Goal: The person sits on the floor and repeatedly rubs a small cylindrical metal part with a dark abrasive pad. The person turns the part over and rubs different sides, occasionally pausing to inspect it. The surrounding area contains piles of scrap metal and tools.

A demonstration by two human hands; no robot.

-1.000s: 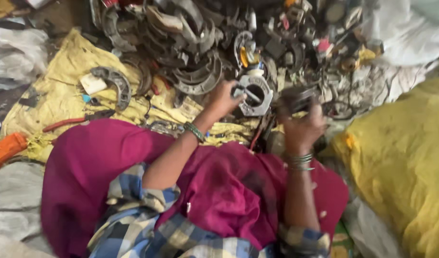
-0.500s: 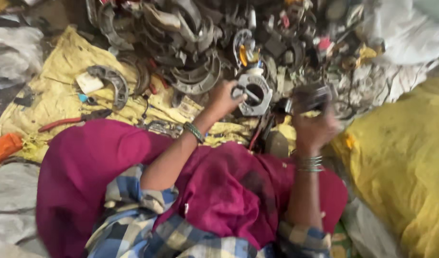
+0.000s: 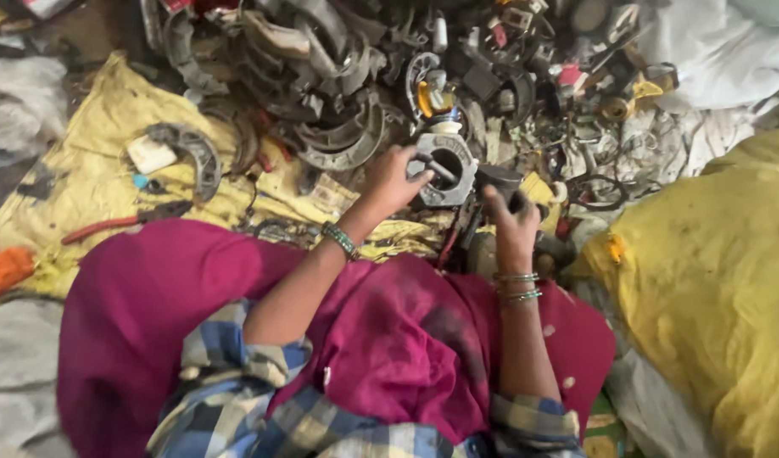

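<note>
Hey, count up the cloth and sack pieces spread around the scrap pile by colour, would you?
Yellow: 2, the sheet under the scrap and the big sack
White: 2, one upper left, one upper right
Total: 4

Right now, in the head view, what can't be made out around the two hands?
- Left hand: its fingertips are hidden behind the grey metal ring, so the grip is unclear.
- Right hand: the dark part it holds is blurred; its shape is unclear.
- Scrap pile: cut off by the top edge; small pieces too tangled to tell apart.
</note>
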